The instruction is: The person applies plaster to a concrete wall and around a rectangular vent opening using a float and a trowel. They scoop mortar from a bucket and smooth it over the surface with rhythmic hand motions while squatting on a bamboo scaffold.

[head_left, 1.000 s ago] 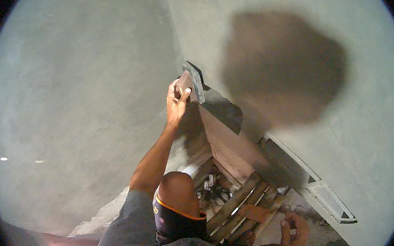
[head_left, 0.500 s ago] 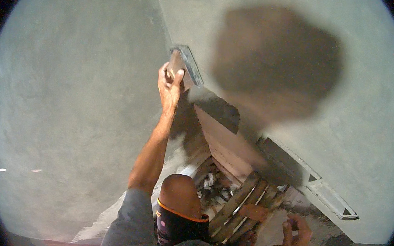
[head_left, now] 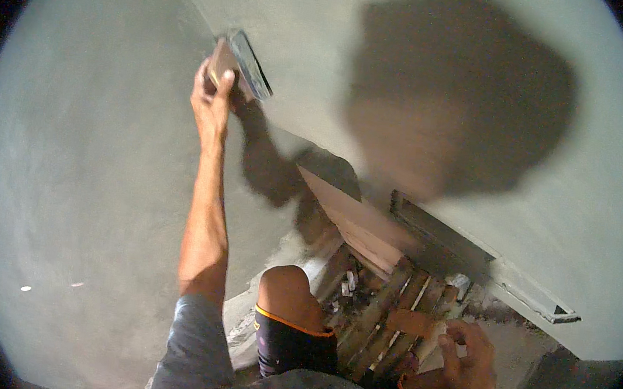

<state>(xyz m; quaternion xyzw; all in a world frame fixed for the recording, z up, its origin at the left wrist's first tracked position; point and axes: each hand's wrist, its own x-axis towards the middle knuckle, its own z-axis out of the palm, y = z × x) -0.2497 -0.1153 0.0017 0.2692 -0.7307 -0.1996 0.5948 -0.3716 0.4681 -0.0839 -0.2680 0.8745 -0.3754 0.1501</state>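
Note:
My left hand is closed round the brown grip of a plastering float, with the thumb on the near side. The float's long grey plate is tilted and lies at the inside corner where the left wall meets the right wall. Whether its whole face touches the plaster I cannot tell. Low on the right, my right hand hangs before my knee, its fingers loosely bent with a gap to the thumb. Nothing shows in it.
A recessed rectangular frame is set low in the right wall. Below lie wooden slats, a reddish brick, and rubble. A pale brown board-like surface slants beside them. My head's shadow darkens the right wall.
My left hand and the float have moved up and leftward in the view, along the corner. The view itself has shifted a little. My right hand stays low, its fingers slightly changed.

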